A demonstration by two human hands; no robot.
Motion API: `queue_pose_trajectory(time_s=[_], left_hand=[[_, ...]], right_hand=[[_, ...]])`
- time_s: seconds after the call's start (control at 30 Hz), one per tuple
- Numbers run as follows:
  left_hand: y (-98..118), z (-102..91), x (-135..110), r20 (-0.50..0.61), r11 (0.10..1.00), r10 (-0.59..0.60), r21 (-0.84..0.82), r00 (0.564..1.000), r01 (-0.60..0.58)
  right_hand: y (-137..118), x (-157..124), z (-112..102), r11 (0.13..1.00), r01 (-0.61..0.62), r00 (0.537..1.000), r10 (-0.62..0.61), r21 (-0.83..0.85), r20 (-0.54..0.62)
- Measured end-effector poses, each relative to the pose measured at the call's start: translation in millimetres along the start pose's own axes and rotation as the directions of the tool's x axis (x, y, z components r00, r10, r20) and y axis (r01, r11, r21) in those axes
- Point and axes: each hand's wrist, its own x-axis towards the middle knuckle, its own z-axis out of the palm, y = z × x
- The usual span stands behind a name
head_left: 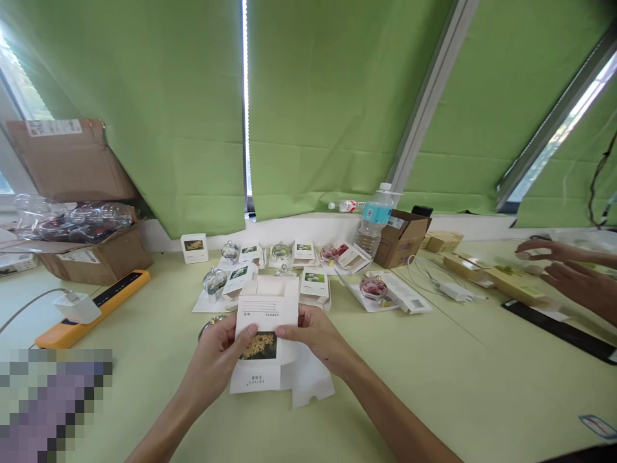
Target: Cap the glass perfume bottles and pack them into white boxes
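The left hand point(215, 363) and right hand point(315, 337) each pinch one side of the white cardboard box with a yellow-flower print point(267, 315) between thumb and fingers, an even two-sided grip that holds it steady over the pale green bench point(436, 392).

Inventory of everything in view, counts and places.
white printed box: 1, white with yellow-flower photo, held above table
clear glass ornaments: about 4, clear, row behind box
red-filled glass ornaments: 2, red, right of row
picture cards: about 6, white, among ornaments
water bottle: 1, clear, blue label, behind row
small cardboard box: 1, brown, beside bottle
large cardboard box: 1, brown, far left
power strip: 1, orange, left
blinds: several, green, behind table
table: 1, pale green, below everything
co-worker's hands: 2, right edge
left hand: 1, on box's left
right hand: 1, on box's right
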Motion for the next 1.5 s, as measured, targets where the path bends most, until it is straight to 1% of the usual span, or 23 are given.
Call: queue_pose_trajectory(time_s=[0.1,0.3,0.47,0.57,0.7,0.83,0.97,1.13,1.2,1.33,1.5], left_hand=[[-1,0.2,0,-0.012,1.0,-0.013,-0.027,1.0,0.012],[7,4.1,-1,-0.077,0.997,-0.006,-0.078,0.997,0.0],[10,5.3,-3,-0.146,0.993,0.033,-0.104,0.989,-0.048],[8,2.6,-2,-0.169,0.997,0.031,-0.063,0.985,-0.043],[6,0.8,0,-0.213,0.999,0.04,-0.009,0.976,-0.043],[7,1.1,1,-0.209,0.998,0.057,0.035,0.976,-0.051],[8,1.6,0,-0.198,0.998,0.07,0.018,0.978,-0.067],[6,2.6,1,-0.21,0.996,0.09,0.021,0.974,-0.088],[5,2.8,1,-0.211,0.995,0.101,0.026,0.972,-0.098],[4,2.3,1,-0.2,0.994,0.111,0.021,0.974,-0.109],[2,0.9,0,-0.18,0.989,0.139,0.082,0.974,-0.126]], right_hand=[[1,0,0,1.0,-0.01,1.0,0.01,-0.008,-0.016],[-2,2,-2,0.999,0.045,0.997,-0.046,-0.021,-0.069],[-7,0,-3,0.997,0.066,0.998,-0.067,-0.026,-0.016],[-9,-2,-3,0.995,0.097,0.995,-0.097,-0.025,0.021],[-10,-3,0,0.988,0.149,0.989,-0.148,-0.049,0.021],[-12,-3,4,0.983,0.162,0.987,-0.161,-0.083,0.027],[-10,-3,3,0.977,0.178,0.984,-0.175,-0.118,0.03],[-4,-2,-3,0.976,0.182,0.972,-0.197,-0.12,-0.131],[-4,-2,-3,0.971,0.203,0.963,-0.222,-0.129,-0.153],[-7,-3,-2,0.949,0.233,0.954,-0.265,-0.21,-0.138],[-7,-3,-3,0.949,0.223,0.963,-0.25,-0.221,-0.1]])
